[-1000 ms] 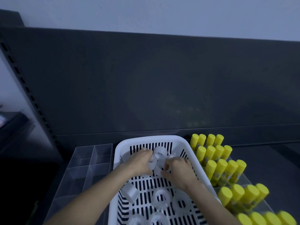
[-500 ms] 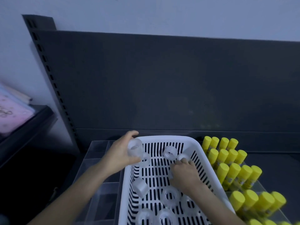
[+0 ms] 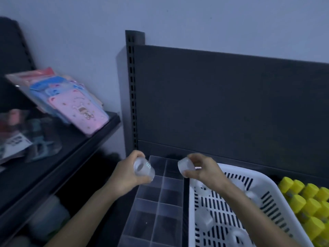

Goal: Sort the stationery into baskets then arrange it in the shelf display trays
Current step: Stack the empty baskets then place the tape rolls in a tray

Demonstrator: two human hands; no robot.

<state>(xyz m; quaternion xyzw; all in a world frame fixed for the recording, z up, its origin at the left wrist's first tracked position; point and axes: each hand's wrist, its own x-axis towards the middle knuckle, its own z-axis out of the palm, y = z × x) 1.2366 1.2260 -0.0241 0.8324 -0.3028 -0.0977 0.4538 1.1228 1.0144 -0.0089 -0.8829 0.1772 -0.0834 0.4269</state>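
Gripping stacked clear tape rolls point(image 3: 143, 169), the left hand point(image 3: 124, 175) hangs over the far-left corner of the clear divided tray point(image 3: 160, 207), just off its outer edge. The right hand point(image 3: 204, 170) pinches a single tape roll point(image 3: 185, 166) above the narrow gap between the tray and the white slotted basket point(image 3: 267, 177) – the two stand side by side. More rolls point(image 3: 203, 220) lie loose in the basket. Yellow glue sticks point(image 3: 302, 198) crowd its right rim; the dark back panel point(image 3: 231, 104) closes the far side.
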